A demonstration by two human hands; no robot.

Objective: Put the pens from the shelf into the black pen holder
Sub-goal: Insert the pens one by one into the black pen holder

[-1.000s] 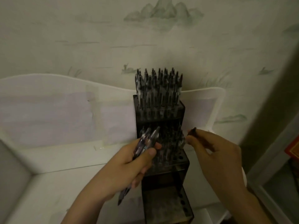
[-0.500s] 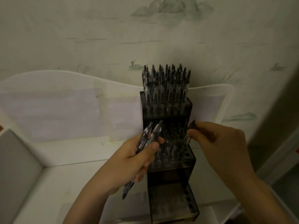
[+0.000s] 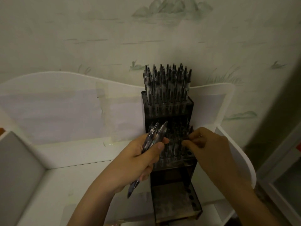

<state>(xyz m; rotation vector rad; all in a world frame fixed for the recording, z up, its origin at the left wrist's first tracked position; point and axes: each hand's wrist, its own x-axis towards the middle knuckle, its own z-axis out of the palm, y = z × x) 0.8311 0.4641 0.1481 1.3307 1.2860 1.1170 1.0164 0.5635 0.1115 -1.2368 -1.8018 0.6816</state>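
I see my left hand [image 3: 140,158] wrapped around a small bundle of pens [image 3: 152,141], thumb across the barrels, their clicker ends angled up toward the holder and their tips sticking out below my palm. My right hand [image 3: 210,152] is at the right edge of the middle tier, fingertips pinched together on the top of a single pen [image 3: 190,130] that stands among the ones already seated there; I cannot tell how deep it sits.

The black pen holder [image 3: 169,110] is a stepped block standing on the white shelf [image 3: 78,185]. Its top tier is packed with upright pens [image 3: 167,82], the middle tier is mostly filled, and the lowest tier [image 3: 172,203] in front shows a row of open holes along its right edge.

The holder's back stands against the shelf's curved white back panel [image 3: 65,88], with the patterned wallpaper [image 3: 114,38] above. To the left there is a broad stretch of shelf surface up to the raised side wall [image 3: 19,160]. On the right, the shelf's rounded side edge [image 3: 244,157] runs close beside my right wrist, leaving only a narrow strip between holder and edge
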